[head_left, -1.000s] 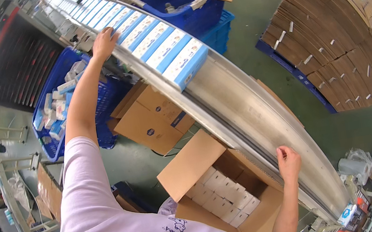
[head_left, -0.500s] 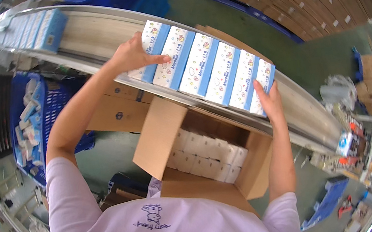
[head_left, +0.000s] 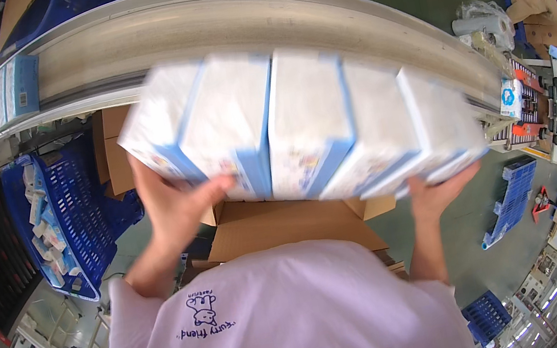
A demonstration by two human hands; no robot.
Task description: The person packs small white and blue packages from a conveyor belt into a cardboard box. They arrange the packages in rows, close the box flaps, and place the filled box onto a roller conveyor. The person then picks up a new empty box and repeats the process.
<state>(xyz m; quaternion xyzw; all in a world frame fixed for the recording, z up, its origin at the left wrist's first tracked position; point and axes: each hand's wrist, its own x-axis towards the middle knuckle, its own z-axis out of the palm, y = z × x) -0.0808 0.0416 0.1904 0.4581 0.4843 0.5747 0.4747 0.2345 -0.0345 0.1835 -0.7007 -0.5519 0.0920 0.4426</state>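
Note:
A row of several white-and-blue tissue packs [head_left: 305,110] is squeezed end to end between my two hands, lifted close to me and tipped so their plain white sides show. My left hand [head_left: 170,210] grips the left end, its thumb over the front of the packs. At the other end my right hand [head_left: 438,200] clasps the last pack from below, slightly blurred. Beneath the row is an open cardboard box [head_left: 286,220]; its flaps show, but the packs hide its inside.
Behind the packs a long conveyor [head_left: 195,29] runs across, with more tissue packs [head_left: 20,84] standing at its left end. A blue basket [head_left: 88,206] of loose packs stands at left. Blue plastic crates [head_left: 512,205] lie on the floor at right.
The row of packs has come up off the conveyor and toward me, tilting as it moved. Both hands still clasp its ends. The box's inside has become hidden, and my view has turned.

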